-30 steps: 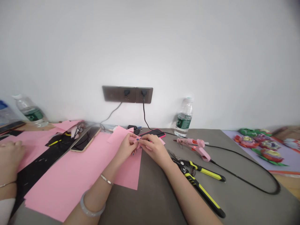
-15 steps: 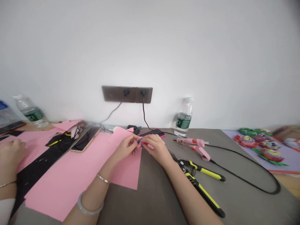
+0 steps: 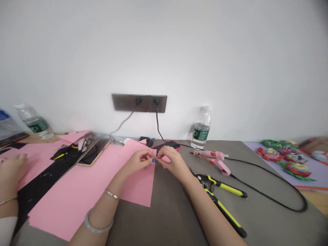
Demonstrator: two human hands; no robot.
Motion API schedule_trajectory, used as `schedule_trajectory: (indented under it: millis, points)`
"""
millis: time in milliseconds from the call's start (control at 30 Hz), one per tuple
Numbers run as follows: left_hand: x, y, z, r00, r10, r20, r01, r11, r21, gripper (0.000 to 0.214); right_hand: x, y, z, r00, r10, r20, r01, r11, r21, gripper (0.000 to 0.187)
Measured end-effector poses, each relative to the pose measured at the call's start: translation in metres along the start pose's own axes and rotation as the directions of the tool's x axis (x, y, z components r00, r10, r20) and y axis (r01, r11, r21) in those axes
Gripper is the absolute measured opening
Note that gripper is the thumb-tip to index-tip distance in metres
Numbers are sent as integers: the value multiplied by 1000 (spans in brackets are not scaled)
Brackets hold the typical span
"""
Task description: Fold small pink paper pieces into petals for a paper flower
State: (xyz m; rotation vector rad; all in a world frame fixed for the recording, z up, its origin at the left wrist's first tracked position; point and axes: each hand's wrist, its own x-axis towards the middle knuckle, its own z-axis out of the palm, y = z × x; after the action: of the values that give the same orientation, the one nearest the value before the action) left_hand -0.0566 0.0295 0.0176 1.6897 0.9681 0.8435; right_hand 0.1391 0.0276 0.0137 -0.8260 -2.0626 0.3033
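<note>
Person seated at a grey table (image 3: 174,215), forearms brought in to the centre. The left hand (image 3: 137,162) and right hand (image 3: 173,161) meet over the far end of a large pink paper sheet (image 3: 77,194). Between them, a small piece of pink paper (image 3: 165,159) is held just in front of a phone in a pink case (image 3: 166,146). The left fingers (image 3: 147,156) and right fingers (image 3: 161,154) are closed in a tight pinch on it from opposite sides; they hide most of it, so its exact shape cannot be made out.

Judged from the grip: paper this small handles best with pressure kept at the fingertips, hands steady and edges kept aligned.

To the right lie a pink hot glue gun (image 3: 211,159) and pruning shears (image 3: 217,194) with yellow-and-black handles. Farther right, paper flowers (image 3: 284,159) sit on a lilac sheet. At far left, another person's hand (image 3: 11,174) rests on pink paper.
</note>
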Motion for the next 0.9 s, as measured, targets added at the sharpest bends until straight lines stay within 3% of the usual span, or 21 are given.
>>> schedule_trajectory:
  millis: [167,400,900]
  points:
    - [-2,2,-2,997,17,74,-21,998,51,32,1,-2,-4,993,77,90,-91,984,155,13]
    - [-4,8,-1,989,-14,146,7,999,49,15,0,-6,-14,966,136,221,-198,935,293,10]
    - [-3,4,-2,984,-11,176,8,1000,21,23,-1,-6,-16,980,54,192,-105,958,266,15]
